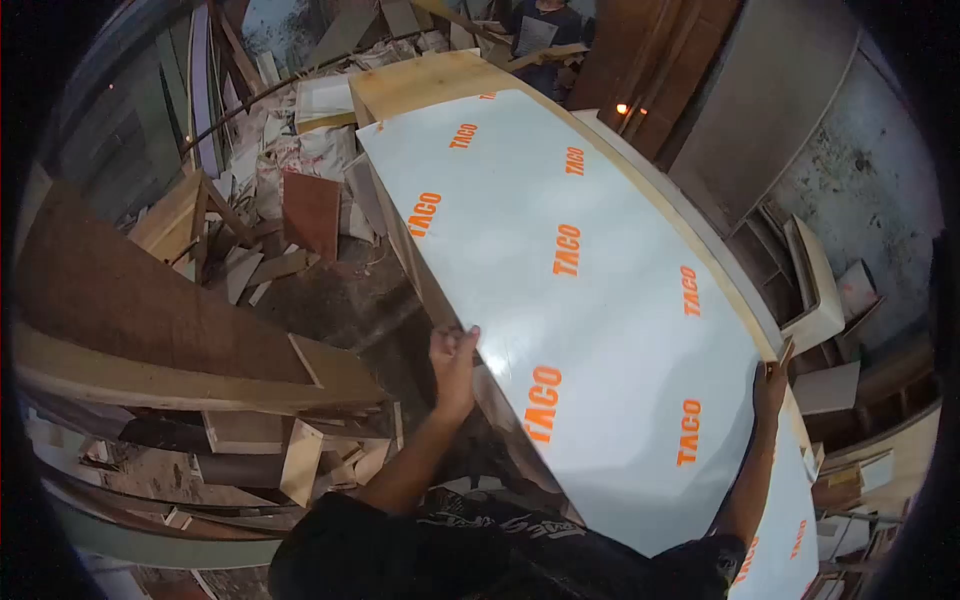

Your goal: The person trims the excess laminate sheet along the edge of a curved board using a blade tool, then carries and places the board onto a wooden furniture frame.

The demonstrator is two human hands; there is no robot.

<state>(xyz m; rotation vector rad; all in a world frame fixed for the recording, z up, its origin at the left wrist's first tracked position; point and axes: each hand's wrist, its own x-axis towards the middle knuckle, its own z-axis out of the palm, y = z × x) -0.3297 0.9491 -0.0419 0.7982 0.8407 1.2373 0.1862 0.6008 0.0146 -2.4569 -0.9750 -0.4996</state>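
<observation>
A long, glossy white laminate sheet (620, 330) printed with orange "TACO" lettering stretches diagonally away from my body. Beneath its far end shows a pale wooden board or box (420, 85), which also sticks out as a strip along the right side. My left hand (453, 368) pinches the sheet's left edge, thumb near the top face and fingers curled at the border. On the opposite edge, my right hand (770, 388) grips the sheet; its fingers are partly hidden.
A large curved brown wooden panel (150, 300) stands at the left. Wood offcuts (330, 455) and a reddish board (311, 215) lie about the floor. Another person (545, 40) is at the far end, holding a board. A pale open box (812, 285) sits at the right.
</observation>
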